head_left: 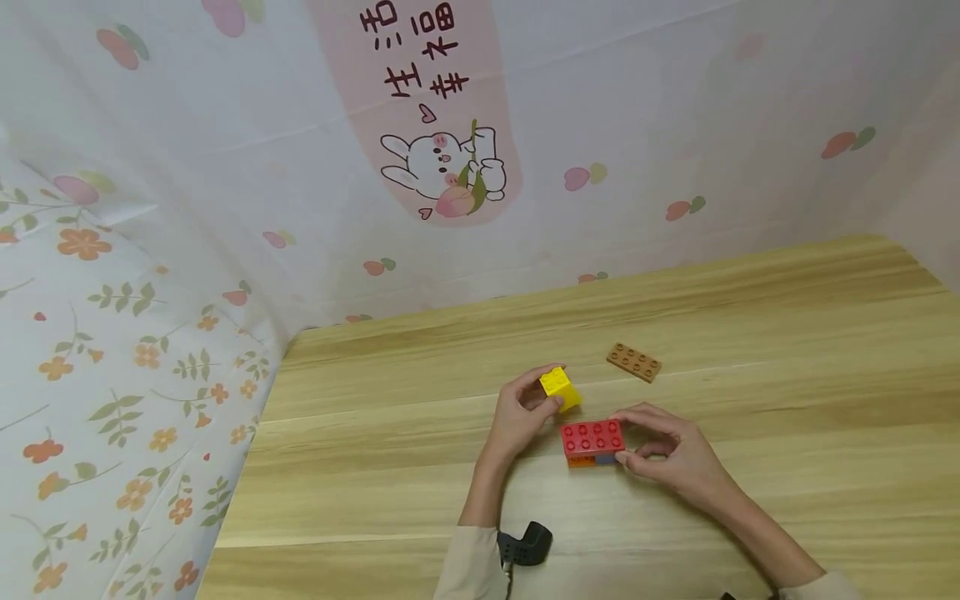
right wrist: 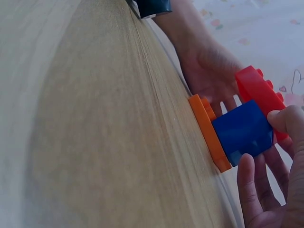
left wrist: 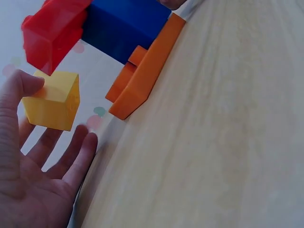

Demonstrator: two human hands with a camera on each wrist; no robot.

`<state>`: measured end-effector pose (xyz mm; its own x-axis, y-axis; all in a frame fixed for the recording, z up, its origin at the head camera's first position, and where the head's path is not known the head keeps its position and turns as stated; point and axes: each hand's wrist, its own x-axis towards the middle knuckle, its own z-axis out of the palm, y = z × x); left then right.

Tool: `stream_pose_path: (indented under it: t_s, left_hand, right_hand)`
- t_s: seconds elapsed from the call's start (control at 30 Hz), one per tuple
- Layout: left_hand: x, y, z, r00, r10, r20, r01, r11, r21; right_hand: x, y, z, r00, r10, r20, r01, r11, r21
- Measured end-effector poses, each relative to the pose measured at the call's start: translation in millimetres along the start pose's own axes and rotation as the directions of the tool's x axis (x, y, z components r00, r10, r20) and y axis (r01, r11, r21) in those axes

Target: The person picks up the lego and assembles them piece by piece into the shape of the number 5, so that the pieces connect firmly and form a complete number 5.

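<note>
Head view: a printed cloth [head_left: 615,100] fills the top of the frame, and below it a wooden desk [head_left: 360,450] spans the lower part. The right hand [head_left: 675,454], right of lower centre, grasps the right end of a small stack; the left hand [head_left: 520,417], to its left, pinches a brick between thumb and fingers, so each grip is loaded. The stack has a red brick [head_left: 592,437] on top, overhanging to the left; an orange plate [head_left: 581,461] at its foot, a flat brown plate [head_left: 633,362] lying apart, higher in the frame, and, between red and orange, a blue brick [right wrist: 244,130]. Smallest is the yellow brick [head_left: 559,388], held tilted near the stack, not touching it. To work well, I'd keep the stack's base flat, steady it low (the overhang looks easy to lever loose), and hold yellow by its sides, levelled, with studs and underside clear.
</note>
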<state>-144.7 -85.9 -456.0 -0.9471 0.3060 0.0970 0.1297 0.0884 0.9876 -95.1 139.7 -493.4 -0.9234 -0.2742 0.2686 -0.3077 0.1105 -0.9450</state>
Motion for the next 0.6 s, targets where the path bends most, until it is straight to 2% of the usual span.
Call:
stream_pose_path:
  t_s: [0.23, 0.4, 0.5, 0.6]
  left_hand:
    - [-0.1, -0.6, -2.1, 0.999, -0.054, 0.002, 0.054, 0.995, -0.078]
    - [-1.0, -1.0, -2.1, 0.999, -0.001, 0.035, 0.004, 0.996, -0.086]
    - [-2.5, -1.5, -2.4, 1.000, 0.009, 0.019, -0.007, 0.995, -0.100]
    - [-5.0, -1.0, -2.6, 1.000, -0.008, -0.003, 0.008, 0.992, -0.129]
  right_hand:
    - [0.2, -0.5, -0.6, 1.000, 0.001, -0.007, -0.001, 1.000, 0.005]
    - [0.1, 0.2, -0.3, 1.000, 0.001, -0.013, -0.001, 1.000, 0.005]
    - [0.5, 0.2, -0.2, 1.000, 0.001, -0.011, -0.001, 1.000, 0.010]
    - [0.6, -0.3, -0.6, 1.000, -0.004, -0.004, 0.004, 1.000, 0.020]
